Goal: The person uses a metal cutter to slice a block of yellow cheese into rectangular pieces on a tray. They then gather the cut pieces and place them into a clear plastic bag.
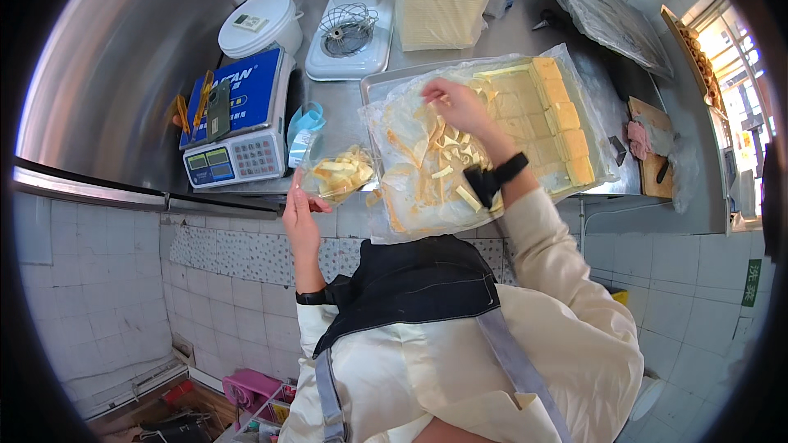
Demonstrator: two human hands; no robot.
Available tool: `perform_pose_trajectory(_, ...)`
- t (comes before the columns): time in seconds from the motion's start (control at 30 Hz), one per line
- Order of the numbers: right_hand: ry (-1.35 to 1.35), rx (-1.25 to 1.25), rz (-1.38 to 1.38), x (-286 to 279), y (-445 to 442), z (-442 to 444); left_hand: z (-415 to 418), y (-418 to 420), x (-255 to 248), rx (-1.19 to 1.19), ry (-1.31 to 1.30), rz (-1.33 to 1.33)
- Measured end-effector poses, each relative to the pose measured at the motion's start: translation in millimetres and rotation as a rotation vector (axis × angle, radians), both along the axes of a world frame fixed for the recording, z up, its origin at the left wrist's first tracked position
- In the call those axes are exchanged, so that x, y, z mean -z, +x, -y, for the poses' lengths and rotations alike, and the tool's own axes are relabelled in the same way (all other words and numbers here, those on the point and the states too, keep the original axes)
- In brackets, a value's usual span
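My left hand grips the side of a clear plastic container, which holds yellow cake scraps. Over the left half of a paper-lined metal baking tray is my right hand, its fingers bent. Whether anything is between those fingers cannot be made out. Below it, cake trimmings lie scattered over crumpled baking paper. Yellow cake blocks stand in a row along the tray's right side. The paper overhangs the tray's front edge.
Left of the container stands a digital scale, with a phone on its platform. Behind are a lidded white bucket, a stand mixer with a wire whisk, and a tall wrapped stack. A wooden board lies at the right.
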State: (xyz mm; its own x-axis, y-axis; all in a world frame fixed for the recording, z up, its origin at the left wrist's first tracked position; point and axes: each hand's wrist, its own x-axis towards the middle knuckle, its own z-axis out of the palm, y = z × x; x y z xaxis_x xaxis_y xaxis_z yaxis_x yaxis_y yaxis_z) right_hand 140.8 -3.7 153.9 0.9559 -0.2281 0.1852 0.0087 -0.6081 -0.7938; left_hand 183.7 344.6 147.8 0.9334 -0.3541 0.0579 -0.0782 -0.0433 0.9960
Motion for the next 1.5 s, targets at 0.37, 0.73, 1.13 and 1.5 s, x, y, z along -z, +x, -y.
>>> perform_pose_trajectory(0.37,-0.512,0.090,-0.247,87,-42,53,7,4,-9,0.007,0.065,-0.001)
perform_pose_trajectory(0.73,-0.136,0.599,-0.332,81,-115,73,14,4,-5,0.017,0.044,-0.025)
perform_pose_trajectory(1.13,-0.144,0.229,-0.127,47,-94,44,19,7,-5,0.036,0.034,-0.036)
perform_pose_trajectory(1.5,-0.550,-0.060,-0.445,88,-54,38,18,8,-7,0.019,0.033,-0.012)
